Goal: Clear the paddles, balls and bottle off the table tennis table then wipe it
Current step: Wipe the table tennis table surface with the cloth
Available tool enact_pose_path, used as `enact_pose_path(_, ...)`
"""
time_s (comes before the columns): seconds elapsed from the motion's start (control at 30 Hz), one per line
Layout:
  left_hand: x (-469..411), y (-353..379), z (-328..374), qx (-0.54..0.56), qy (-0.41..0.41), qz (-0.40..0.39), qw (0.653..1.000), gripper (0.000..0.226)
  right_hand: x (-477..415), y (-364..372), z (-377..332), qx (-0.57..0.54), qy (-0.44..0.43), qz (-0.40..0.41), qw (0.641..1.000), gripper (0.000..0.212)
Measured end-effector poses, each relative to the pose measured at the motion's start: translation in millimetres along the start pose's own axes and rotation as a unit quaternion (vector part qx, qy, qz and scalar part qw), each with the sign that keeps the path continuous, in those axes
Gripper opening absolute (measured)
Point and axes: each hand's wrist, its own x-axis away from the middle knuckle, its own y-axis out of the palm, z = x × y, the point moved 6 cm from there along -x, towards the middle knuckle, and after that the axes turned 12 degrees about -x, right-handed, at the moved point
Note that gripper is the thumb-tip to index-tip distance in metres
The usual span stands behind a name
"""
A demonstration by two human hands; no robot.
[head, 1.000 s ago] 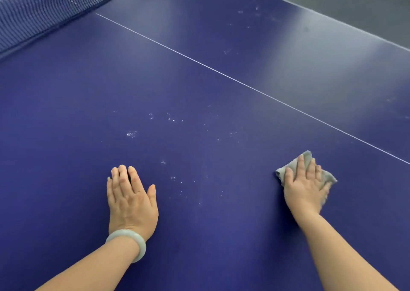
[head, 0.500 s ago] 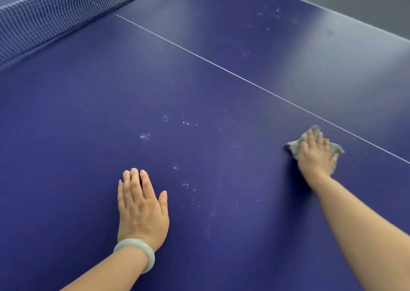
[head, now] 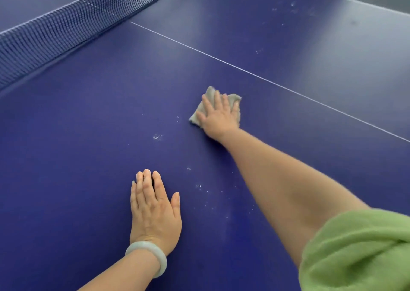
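The blue table tennis table fills the view. My right hand presses flat on a small grey cloth near the middle of the table, just short of the white centre line. My left hand lies palm down on the table nearer to me, fingers straight, with a pale bangle on its wrist. Small white specks dot the surface between my two hands. No paddles, balls or bottle are in view.
The dark net runs across the upper left. A white centre line crosses the table diagonally. The table's far edge meets grey floor at the upper right. My green sleeve fills the lower right corner.
My right hand has slid the cloth forward and to the left, toward the specks and the net. My left hand has stayed in place on the table.
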Motion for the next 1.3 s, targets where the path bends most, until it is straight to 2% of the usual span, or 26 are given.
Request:
enact_pose_path(0.07,1.0,-1.7,0.8,0.009,-0.002,-0.001,1.000,0.071,29.0,11.4,1.2,0.032,-0.060,-0.012,0.998,0.059)
enact_pose_path(0.13,-0.7,-0.9,0.1,0.019,-0.006,0.000,1.000,0.066,38.0,-2.4,34.2,0.049,-0.059,-0.004,0.997,0.059)
enact_pose_path(0.17,-1.1,-0.9,0.2,0.023,-0.006,0.001,1.000,0.068,40.3,-18.3,61.2,0.053,-0.022,0.016,0.998,0.059)
enact_pose_path(0.23,-1.2,-1.2,-0.2,0.027,-0.003,0.004,1.000,0.072,54.1,-54.9,129.1,0.035,0.109,0.066,0.991,0.060)
enact_pose_path(0.3,-1.2,-0.7,0.0,0.025,-0.002,0.003,1.000,0.072,83.1,-80.0,189.5,0.001,0.252,0.119,0.960,0.061)
enact_pose_path(0.37,-0.9,-0.3,-0.3,0.020,-0.005,0.002,1.000,0.073,111.6,-82.0,206.7,-0.007,0.346,0.167,0.923,0.062)
enact_pose_path(0.4,-0.5,-0.5,-0.2,0.015,-0.005,-0.001,1.000,0.073,119.9,-73.8,197.2,-0.006,0.364,0.180,0.914,0.062)
enact_pose_path(0.47,-0.3,-0.5,0.1,0.010,-0.003,-0.006,1.000,0.072,121.7,-47.3,150.1,-0.003,0.315,0.171,0.934,0.059)
enact_pose_path(0.5,-0.4,-0.4,-0.2,0.011,-0.004,-0.008,1.000,0.071,118.5,-29.7,118.7,0.008,0.249,0.154,0.956,0.058)
enact_pose_path(0.57,-0.2,-1.1,-0.7,0.010,-0.006,-0.008,1.000,0.070,121.4,8.4,51.3,0.039,0.064,0.096,0.993,0.059)
enact_pose_path(0.63,-0.5,-2.9,-0.6,0.015,-0.006,-0.007,1.000,0.070,135.4,29.7,21.0,0.057,-0.066,0.024,0.996,0.059)
enact_pose_path(0.67,-0.6,-3.1,-0.7,0.018,-0.006,-0.007,1.000,0.069,138.6,26.2,28.0,0.061,-0.091,0.010,0.994,0.060)
enact_pose_path(0.7,-0.8,-3.0,-0.8,0.020,-0.006,-0.007,1.000,0.069,139.9,16.7,46.8,0.065,-0.081,0.017,0.994,0.060)
enact_pose_path(0.73,-0.9,-2.8,-0.9,0.022,-0.006,-0.007,1.000,0.069,141.5,3.2,75.1,0.065,-0.036,0.038,0.997,0.060)
enact_pose_path(0.8,0.3,-2.9,-0.2,0.028,-0.004,-0.007,1.000,0.069,157.6,-31.2,146.7,0.039,0.124,0.098,0.987,0.059)
enact_pose_path(0.87,1.5,-2.6,-0.5,0.036,-0.004,-0.004,0.999,0.071,191.1,-53.0,203.5,-0.002,0.272,0.153,0.950,0.060)
enact_pose_path(0.97,2.6,-2.5,-1.2,0.048,0.001,0.006,0.999,0.072,228.0,-47.8,208.5,-0.006,0.356,0.187,0.915,0.062)
enact_pose_path(1.03,2.1,-3.6,-0.6,0.060,0.002,0.016,0.998,0.068,227.9,-30.0,176.3,0.004,0.324,0.186,0.928,0.062)
enact_pose_path(1.13,1.6,-2.5,-0.7,0.058,0.002,-0.001,0.998,0.067,214.9,5.7,108.2,0.013,0.142,0.125,0.982,0.062)
enact_pose_path(1.2,1.8,-1.9,-0.7,0.050,0.007,-0.008,0.999,0.067,217.7,17.7,88.7,0.033,0.044,0.073,0.996,0.062)
enact_pose_path(1.23,1.9,-1.8,-1.0,0.046,0.008,-0.010,0.999,0.068,220.9,14.6,93.8,0.032,0.029,0.067,0.997,0.060)
enact_pose_path(1.3,1.9,-2.1,-1.5,0.043,0.009,-0.006,0.999,0.068,234.2,-1.7,126.3,0.016,0.093,0.111,0.989,0.056)
